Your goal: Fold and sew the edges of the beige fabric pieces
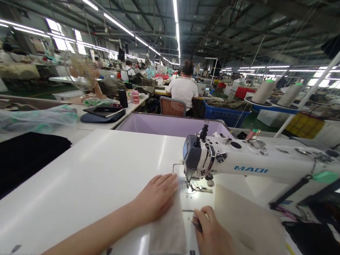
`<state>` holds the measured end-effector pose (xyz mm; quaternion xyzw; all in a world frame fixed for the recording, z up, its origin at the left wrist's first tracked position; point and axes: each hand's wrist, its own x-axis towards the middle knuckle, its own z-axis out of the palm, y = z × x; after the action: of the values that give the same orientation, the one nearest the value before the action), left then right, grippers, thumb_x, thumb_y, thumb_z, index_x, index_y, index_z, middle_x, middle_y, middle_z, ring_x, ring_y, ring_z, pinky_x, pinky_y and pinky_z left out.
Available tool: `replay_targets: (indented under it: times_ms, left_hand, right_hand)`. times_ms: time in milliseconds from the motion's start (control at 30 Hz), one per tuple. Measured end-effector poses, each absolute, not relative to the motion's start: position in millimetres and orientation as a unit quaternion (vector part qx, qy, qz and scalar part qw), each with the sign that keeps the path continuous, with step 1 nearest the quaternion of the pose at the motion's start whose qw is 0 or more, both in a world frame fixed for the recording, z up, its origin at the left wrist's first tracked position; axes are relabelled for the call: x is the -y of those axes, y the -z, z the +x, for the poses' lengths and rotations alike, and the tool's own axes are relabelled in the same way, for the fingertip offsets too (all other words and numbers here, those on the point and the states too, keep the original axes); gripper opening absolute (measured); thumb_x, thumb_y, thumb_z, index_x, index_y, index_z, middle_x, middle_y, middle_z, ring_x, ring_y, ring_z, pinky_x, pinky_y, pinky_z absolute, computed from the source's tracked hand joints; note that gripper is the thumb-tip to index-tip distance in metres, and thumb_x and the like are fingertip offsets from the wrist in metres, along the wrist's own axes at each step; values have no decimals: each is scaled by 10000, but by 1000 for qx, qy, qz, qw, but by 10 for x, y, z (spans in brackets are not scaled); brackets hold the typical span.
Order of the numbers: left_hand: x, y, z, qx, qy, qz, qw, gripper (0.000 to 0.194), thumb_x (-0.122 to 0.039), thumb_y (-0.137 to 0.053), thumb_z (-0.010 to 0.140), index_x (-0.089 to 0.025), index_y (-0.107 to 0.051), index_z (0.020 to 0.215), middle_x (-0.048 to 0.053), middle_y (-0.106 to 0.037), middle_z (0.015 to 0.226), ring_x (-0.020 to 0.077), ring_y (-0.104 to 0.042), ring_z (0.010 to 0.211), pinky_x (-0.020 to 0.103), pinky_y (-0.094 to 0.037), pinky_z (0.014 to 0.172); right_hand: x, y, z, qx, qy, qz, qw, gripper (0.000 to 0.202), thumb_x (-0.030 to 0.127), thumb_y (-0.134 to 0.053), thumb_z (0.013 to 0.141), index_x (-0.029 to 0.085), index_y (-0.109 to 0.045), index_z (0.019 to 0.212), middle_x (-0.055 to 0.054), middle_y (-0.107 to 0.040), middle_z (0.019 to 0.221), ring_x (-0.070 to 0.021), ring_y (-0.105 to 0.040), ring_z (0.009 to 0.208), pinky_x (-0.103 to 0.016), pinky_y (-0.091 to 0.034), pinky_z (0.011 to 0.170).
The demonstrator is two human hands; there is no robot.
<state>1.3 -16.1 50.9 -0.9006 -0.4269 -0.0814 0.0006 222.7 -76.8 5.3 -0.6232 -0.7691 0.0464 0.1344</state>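
My left hand (pixel 158 195) lies flat on a narrow beige fabric piece (pixel 170 233), its fingertips just left of the sewing machine's needle area. The fabric runs from under that hand towards the table's front edge. My right hand (pixel 216 239) is closed, thumb and fingers around a thin dark pointed tool (pixel 189 211), whose tip points left towards the fabric; its kind is mostly hidden by the fingers. The white sewing machine (pixel 247 161) stands behind the hands, with its presser foot (pixel 191 185) lit from above. A larger beige fabric panel (pixel 252 236) lies to the right of my right hand.
The white table (pixel 84 200) carries a ruler scale along its front edge. Black fabric (pixel 9 168) lies at the left. A lilac-lined bin (pixel 164 125) stands behind the table. Thread cones (pixel 264 91) rise behind the machine. Farther off, a person (pixel 183 90) sits facing away.
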Motion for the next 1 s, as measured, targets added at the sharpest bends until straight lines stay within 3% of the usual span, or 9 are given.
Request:
replay_targets:
  times_ms: [100,233,367,467,633,700,833,900,1000]
  left_hand:
    - [627,-653,169,435,12,-897,-72,290,-274,-590,890,-230,-591,1177,112,-637,1254,273,-669,1022,405,-593,832]
    - [883,-582,284,453,-98,-883,-74,431,-170,-590,833,-174,-560,1263,163,-627,1224,268,-700,838,367,-608,623]
    - [430,-511,195,500,-76,-862,14,503,11,-479,846,-151,-546,1318,205,-550,1395,303,-682,1025,399,-621,741]
    - [44,-561,178,547,-24,-834,63,451,-12,-459,896,-116,-533,1329,256,-450,1490,354,-632,1152,460,-600,829]
    - [69,-621,414,450,-7,-893,-19,274,-100,-453,955,-154,-643,1145,148,-690,1178,301,-685,1030,466,-574,871]
    - [223,-624,503,359,24,-931,-56,330,-83,-449,938,-177,-627,1199,127,-670,1265,288,-637,1168,461,-533,982]
    - [444,-646,513,196,54,-970,-134,668,-92,-545,836,-224,-409,1476,72,-441,1564,250,-360,1469,455,-286,1227]
    - [484,-638,418,179,50,-968,-169,668,-131,-578,827,-224,-423,1471,71,-508,1515,243,-427,1428,439,-268,1237]
    - [511,-564,156,196,68,-961,-181,477,-136,-506,904,-199,-544,1376,116,-629,1378,259,-567,1299,437,-398,1158]
  right_hand:
    - [770,-70,2268,783,-63,-604,135,309,66,-527,889,236,-639,1121,-59,-643,1166,-209,-727,798,-286,-556,605]
    - [835,-67,2464,785,-69,-586,189,261,132,-462,922,249,-632,1083,-61,-665,1147,-223,-728,863,-304,-578,659]
    - [996,-35,2792,756,-43,-610,234,222,252,-422,966,274,-640,1007,-63,-688,1067,-227,-726,808,-303,-568,612]
    - [1140,-46,2992,743,-50,-628,227,186,324,-470,973,278,-648,1005,-60,-683,1045,-230,-718,768,-311,-561,595]
    - [1228,-67,3055,771,-119,-593,198,181,187,-497,937,255,-645,1018,-70,-665,1101,-221,-701,840,-312,-559,692]
    - [1217,-74,2965,787,-140,-567,199,233,98,-464,900,241,-636,961,-60,-662,1016,-203,-680,811,-293,-538,689]
    - [1232,-117,2622,798,-200,-508,255,216,78,-465,875,233,-615,867,-29,-647,901,-183,-645,806,-268,-501,705]
    - [1254,-155,2457,797,-250,-464,296,192,131,-479,919,240,-622,852,-17,-654,895,-166,-642,811,-245,-491,714]
    - [1254,-243,2375,798,-293,-420,319,183,298,-528,995,246,-675,899,-18,-683,912,-159,-656,809,-229,-502,717]
